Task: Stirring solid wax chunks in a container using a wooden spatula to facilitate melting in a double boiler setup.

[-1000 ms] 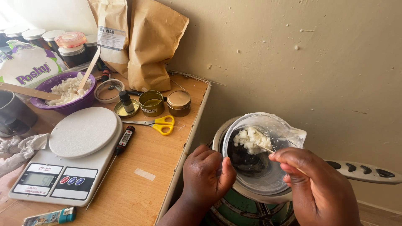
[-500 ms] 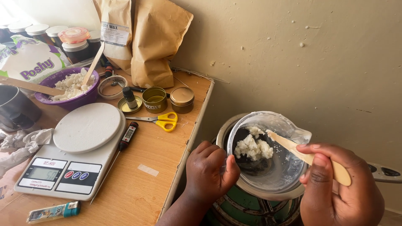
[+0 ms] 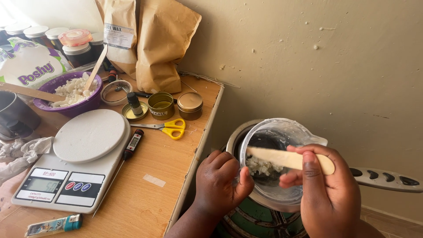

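Stick swung flat; right hand hides jug rim.

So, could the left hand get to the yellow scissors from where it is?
Probably yes: the left hand grips the glass jug's rim, and bare tabletop lies between it and the scissors.

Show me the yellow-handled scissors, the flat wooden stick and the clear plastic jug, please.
yellow-handled scissors point(image 3: 172, 126): head view, on the yellow finger loops.
flat wooden stick point(image 3: 282, 157): head view, on the middle of the blade, held in the right hand point(image 3: 328, 194).
clear plastic jug point(image 3: 282, 128): head view, on its far inner wall.
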